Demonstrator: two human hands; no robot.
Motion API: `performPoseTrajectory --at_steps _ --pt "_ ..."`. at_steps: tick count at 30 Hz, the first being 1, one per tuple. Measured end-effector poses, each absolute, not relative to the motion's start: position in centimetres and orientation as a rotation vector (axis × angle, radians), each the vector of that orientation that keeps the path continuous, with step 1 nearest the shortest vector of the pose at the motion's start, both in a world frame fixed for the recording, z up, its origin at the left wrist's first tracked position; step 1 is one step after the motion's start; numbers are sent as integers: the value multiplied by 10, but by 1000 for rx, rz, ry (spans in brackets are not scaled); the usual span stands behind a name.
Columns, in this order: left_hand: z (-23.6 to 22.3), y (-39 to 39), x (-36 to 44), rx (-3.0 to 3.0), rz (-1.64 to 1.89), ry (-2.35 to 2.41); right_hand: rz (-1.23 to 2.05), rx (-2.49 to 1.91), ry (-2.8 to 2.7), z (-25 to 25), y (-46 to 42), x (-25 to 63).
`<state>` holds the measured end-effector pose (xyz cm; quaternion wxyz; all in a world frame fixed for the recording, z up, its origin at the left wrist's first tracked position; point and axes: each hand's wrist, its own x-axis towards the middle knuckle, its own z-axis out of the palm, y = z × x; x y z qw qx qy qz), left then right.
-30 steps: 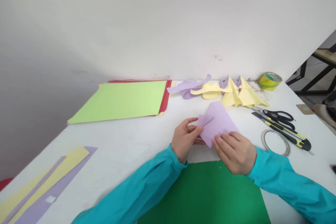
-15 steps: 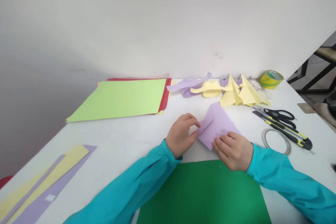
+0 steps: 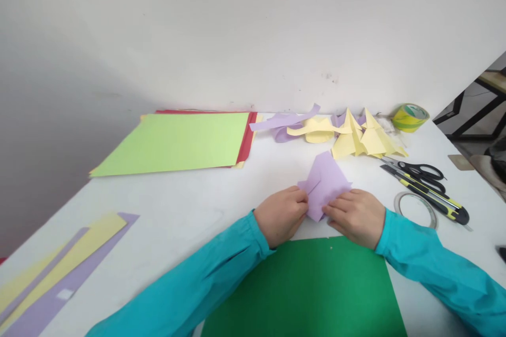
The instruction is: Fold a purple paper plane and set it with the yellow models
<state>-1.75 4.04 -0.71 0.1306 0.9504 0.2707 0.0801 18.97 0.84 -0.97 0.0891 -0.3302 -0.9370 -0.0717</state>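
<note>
A folded piece of purple paper [image 3: 324,181] lies on the white table between my two hands, with a crease and a flap showing on its left part. My left hand [image 3: 283,215] pinches its lower left edge, fingers closed. On the other side, my right hand [image 3: 358,217] grips the lower right edge with fingers bent and pressed together. The fingertips hide parts of both edges. Just below the hands, a green sheet [image 3: 308,289] lies flat on the table.
A light green sheet [image 3: 177,142] tops a paper stack at back left. Folded yellow paper cones [image 3: 350,134] and curled strips [image 3: 284,121] stand along the wall. Scissors [image 3: 422,171], a utility knife [image 3: 430,195] and tape rolls [image 3: 411,117] lie right. Paper strips [image 3: 87,253] lie left.
My left hand has closed from a loose, open curl onto the paper's left edge. My right hand has shifted slightly, and the paper's right side now looks folded in and narrower.
</note>
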Motion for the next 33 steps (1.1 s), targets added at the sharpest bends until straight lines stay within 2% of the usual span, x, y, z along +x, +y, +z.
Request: performPoseTrajectory --at_steps 4,9,14,17,24,33 --pt "-8 42 -18 2729 286 828 125 -1313 -2877 6 15 204" --pt "-12 45 -18 2642 330 894 432 -1543 -2656 7 26 215" --pt "-16 51 -19 2463 381 932 863 -1594 -2322 -3 41 223" --pt "-18 52 -18 2416 404 959 999 -1576 -2177 -8 47 226" --pt "-21 52 -18 2375 450 989 1085 -1576 -2087 -12 48 228" --pt "-28 50 -15 2241 619 1147 900 -1774 -1931 -16 50 222"
